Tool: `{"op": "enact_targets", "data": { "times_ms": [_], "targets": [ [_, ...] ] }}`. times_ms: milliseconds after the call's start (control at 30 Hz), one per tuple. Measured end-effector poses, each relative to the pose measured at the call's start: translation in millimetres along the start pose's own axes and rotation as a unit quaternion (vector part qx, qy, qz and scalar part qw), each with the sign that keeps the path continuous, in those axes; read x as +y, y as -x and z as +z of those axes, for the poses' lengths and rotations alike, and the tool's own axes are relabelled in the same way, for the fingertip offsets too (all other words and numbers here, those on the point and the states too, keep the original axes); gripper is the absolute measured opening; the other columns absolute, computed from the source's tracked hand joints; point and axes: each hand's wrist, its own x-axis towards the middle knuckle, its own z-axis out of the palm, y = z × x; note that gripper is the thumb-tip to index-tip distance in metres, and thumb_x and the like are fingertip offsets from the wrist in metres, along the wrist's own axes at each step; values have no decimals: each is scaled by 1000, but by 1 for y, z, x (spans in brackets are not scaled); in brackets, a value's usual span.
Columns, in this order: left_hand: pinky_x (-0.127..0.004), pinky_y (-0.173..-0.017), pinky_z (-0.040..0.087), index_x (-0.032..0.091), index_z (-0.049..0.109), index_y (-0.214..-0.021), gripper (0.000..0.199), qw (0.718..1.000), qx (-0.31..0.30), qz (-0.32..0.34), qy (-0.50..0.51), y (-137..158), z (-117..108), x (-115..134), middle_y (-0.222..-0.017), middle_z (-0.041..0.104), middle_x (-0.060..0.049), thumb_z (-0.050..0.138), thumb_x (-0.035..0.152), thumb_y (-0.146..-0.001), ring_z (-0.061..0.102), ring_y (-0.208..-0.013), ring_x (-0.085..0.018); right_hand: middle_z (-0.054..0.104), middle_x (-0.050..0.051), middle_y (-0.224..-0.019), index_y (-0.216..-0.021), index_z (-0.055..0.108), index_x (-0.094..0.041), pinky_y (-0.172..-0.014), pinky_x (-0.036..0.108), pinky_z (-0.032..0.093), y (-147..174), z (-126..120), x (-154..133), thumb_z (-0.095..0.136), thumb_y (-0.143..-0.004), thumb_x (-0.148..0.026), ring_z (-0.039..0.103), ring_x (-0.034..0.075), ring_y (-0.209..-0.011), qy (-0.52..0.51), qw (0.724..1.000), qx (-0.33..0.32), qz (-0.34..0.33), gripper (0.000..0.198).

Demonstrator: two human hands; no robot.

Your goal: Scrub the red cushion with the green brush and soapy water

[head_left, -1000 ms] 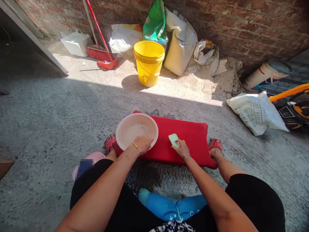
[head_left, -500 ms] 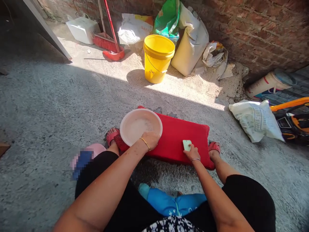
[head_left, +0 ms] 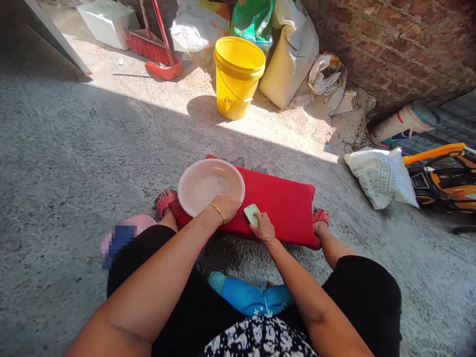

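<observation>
A pale pink basin (head_left: 203,186), with what looks like water in it, rests on the left part of a red cloth-covered slab (head_left: 284,203) between my feet. My left hand (head_left: 226,206), wearing a gold bangle, is closed on the basin's near right rim, its fingertips partly hidden. Just right of it, my right hand (head_left: 265,227) grips a pale green flat block (head_left: 252,213) with rounded corners and a small dark dot near one end. The block is over the red cloth; its underside is out of sight, and I cannot tell its exact kind.
Beyond the slab stands a yellow bucket (head_left: 238,79). Filled sacks (head_left: 290,59), a red broom and dustpan (head_left: 163,69) and a white foam box (head_left: 109,25) line the brick wall. At right lie a white bag (head_left: 381,176) and an orange-black machine (head_left: 442,178). Blue fabric (head_left: 245,295) shows between my legs.
My right hand has moved left across the red cloth with the pale green block, closer to the basin. My left hand stays on the basin rim. The whole view has shifted slightly.
</observation>
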Motion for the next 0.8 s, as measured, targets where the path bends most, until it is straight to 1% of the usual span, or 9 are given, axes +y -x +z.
{"op": "enact_targets", "data": {
  "times_ms": [100, 200, 300, 367, 467, 567, 667, 733, 800],
  "targets": [
    [-47, -89, 51, 12, 60, -123, 37, 1000, -2, 9, 1, -2, -1, 1, -124, 61, -20, 43, 20, -91, 61, -111, -33, 52, 9, -121, -133, 48, -27, -78, 29, 43, 14, -10, 69, 62, -83, -40, 57, 22, -106, -18, 988, 12, 153, 54],
    [-47, -89, 50, 10, 61, -122, 38, 1000, 1, 6, 7, -2, -3, 2, -122, 62, -21, 44, 19, -90, 61, -111, -34, 57, 16, -117, -134, 48, -19, -77, 33, 44, 36, -22, 129, 62, -82, -46, 61, 27, -101, -35, 947, 19, 319, 60],
    [-48, -91, 49, 11, 61, -123, 38, 1000, -1, 0, 19, -1, -5, 2, -124, 61, -21, 46, 20, -89, 60, -113, -34, 62, 22, -106, -128, 50, -8, -71, 35, 43, 51, -30, 150, 52, -88, -50, 63, 30, -95, -44, 932, 18, 358, 59],
    [-47, -92, 49, 12, 61, -123, 37, 1000, -8, -2, 25, -1, -5, 2, -125, 61, -21, 46, 20, -89, 60, -114, -32, 62, 21, -108, -129, 49, -9, -71, 33, 42, 52, -28, 137, 46, -91, -52, 62, 28, -95, -47, 945, 26, 321, 58],
    [-46, -94, 48, 14, 61, -123, 37, 1000, -11, -5, 25, -3, -5, 2, -127, 60, -20, 47, 21, -89, 60, -115, -31, 59, 11, -116, -132, 49, -22, -76, 29, 41, 48, -12, 85, 53, -88, -54, 60, 23, -98, -55, 973, 24, 221, 54],
    [-45, -93, 49, 13, 61, -121, 36, 1000, -15, -3, 16, -7, -3, 3, -126, 60, -20, 48, 22, -90, 61, -114, -31, 58, 8, -111, -128, 53, -26, -80, 29, 39, 46, 10, 21, 58, -86, -51, 58, 21, -94, -8, 999, -3, 36, 49],
    [-43, -93, 50, 14, 62, -120, 35, 1000, -21, 2, 1, -11, -1, 3, -123, 62, -19, 46, 22, -90, 61, -114, -30, 57, 10, -108, -124, 56, -24, -84, 33, 37, 45, 23, -21, 58, -86, -52, 54, 23, -96, 74, 988, -9, -132, 47],
    [-43, -93, 50, 14, 61, -120, 35, 1000, -24, 2, -6, -12, -1, 3, -123, 62, -18, 46, 23, -90, 60, -114, -30, 57, 10, -108, -125, 55, -25, -86, 34, 36, 44, 25, -24, 59, -85, -51, 53, 24, -98, 108, 982, -8, -158, 48],
    [-44, -93, 50, 14, 61, -121, 36, 1000, -26, 3, -7, -13, 0, 3, -124, 62, -18, 46, 23, -91, 60, -114, -30, 57, 10, -108, -127, 54, -25, -86, 34, 36, 45, 21, -7, 61, -84, -50, 53, 23, -99, 119, 986, -17, -117, 50]
  ]
}}
